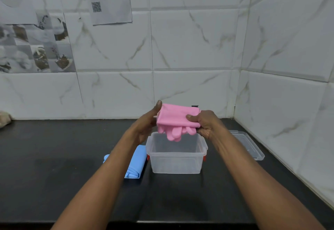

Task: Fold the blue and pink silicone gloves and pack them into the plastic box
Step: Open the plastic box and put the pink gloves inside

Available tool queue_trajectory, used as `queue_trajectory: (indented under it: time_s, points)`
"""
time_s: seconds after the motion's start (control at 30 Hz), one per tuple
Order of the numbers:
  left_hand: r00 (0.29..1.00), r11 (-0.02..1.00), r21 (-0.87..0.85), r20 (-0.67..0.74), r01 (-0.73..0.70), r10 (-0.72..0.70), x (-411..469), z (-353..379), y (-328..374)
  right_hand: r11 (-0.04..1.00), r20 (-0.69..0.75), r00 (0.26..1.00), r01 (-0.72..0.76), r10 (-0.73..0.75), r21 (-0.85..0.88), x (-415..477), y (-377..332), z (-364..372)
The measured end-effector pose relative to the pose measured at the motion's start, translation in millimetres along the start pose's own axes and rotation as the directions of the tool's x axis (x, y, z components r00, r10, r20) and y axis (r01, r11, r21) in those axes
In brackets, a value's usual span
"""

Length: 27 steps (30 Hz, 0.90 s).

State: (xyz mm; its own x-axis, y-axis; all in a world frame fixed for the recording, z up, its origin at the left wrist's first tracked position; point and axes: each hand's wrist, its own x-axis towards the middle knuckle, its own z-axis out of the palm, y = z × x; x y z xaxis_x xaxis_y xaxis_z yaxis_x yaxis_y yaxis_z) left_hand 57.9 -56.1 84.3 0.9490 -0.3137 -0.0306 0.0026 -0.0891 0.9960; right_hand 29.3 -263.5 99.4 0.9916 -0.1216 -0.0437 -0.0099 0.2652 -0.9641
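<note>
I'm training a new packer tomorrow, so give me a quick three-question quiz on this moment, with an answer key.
1. Short answer: what do the left hand and the right hand hold together?
2. True or false: the blue glove lies inside the plastic box.
3. Where is the lid? A) on the plastic box B) on the counter, right of the plastic box C) under the blue glove

Key
1. The folded pink glove, held above the open plastic box.
2. False: it lies folded on the counter, left of the plastic box.
3. B
</note>
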Motion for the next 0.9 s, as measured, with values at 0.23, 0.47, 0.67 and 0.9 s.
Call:
queue_trajectory:
  time_s: [0.23,0.47,0.67,0.9]
  points:
    - [0.993,0.995,-0.058,-0.088,0.080,-0.085,6.8,9.2,-0.7,0.968,-0.036,0.997,-0.078,0.071,-0.237,12.4,2.4,-6.9]
    - [0.926,0.858,0.356,-0.213,0.371,-0.312,7.1,31.8,-17.4,0.656,-0.085,0.975,-0.203,0.207,-0.727,18.4,36.8,3.2]
    - [0.961,0.421,0.864,-0.248,0.275,-0.119,17.3,50.1,-32.4,0.178,-0.021,0.979,-0.058,0.201,-0.982,21.8,52.4,16.8]
    - [0.957,0.165,0.950,-0.240,0.266,-0.160,28.3,53.3,-44.8,-0.158,0.042,0.986,0.068,0.164,-0.985,26.2,68.5,24.5]
